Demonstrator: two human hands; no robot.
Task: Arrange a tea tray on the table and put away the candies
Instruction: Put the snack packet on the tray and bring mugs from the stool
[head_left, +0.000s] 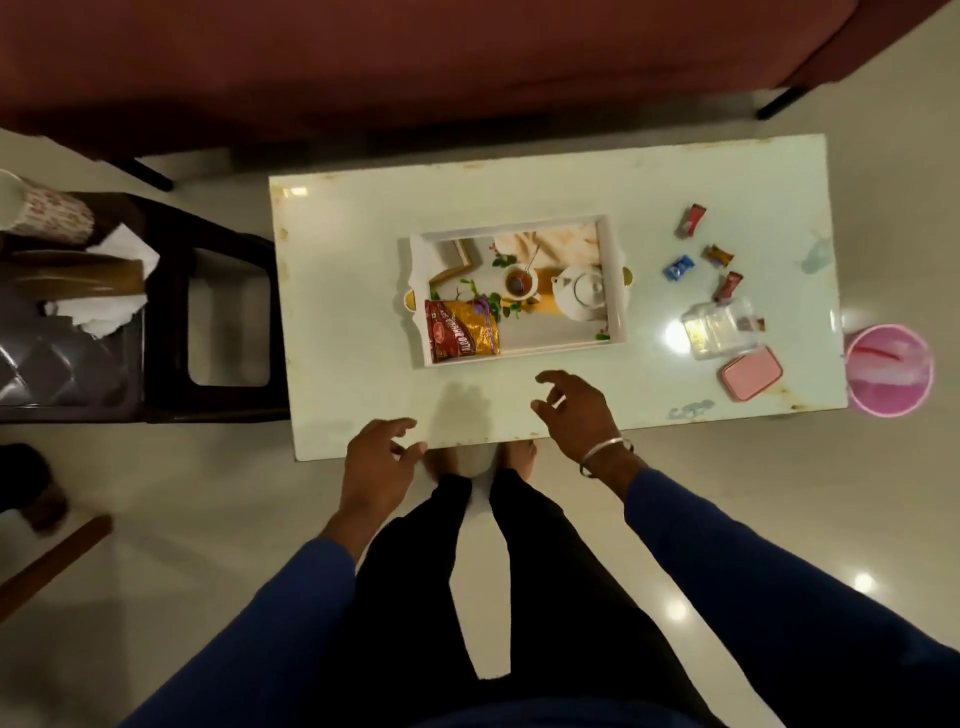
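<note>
Tray (613, 291) sitting mid-table (363, 208), snack packet (462, 330) lying inside; candies (691, 221) scattering right beside clear box (724, 327). Left hand (376, 460), right hand (574, 410) hovering at near edge, fingers loosely spreading, holding nothing.

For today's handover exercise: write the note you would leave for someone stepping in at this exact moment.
Left hand and right hand: both open, holding nothing, at the table's near edge.
Tray sits mid-table with a snack packet in it.
Four candies lie loose right of the tray, beside a clear box and its pink lid.
Done: tray placed. Left: box the candies.
</note>
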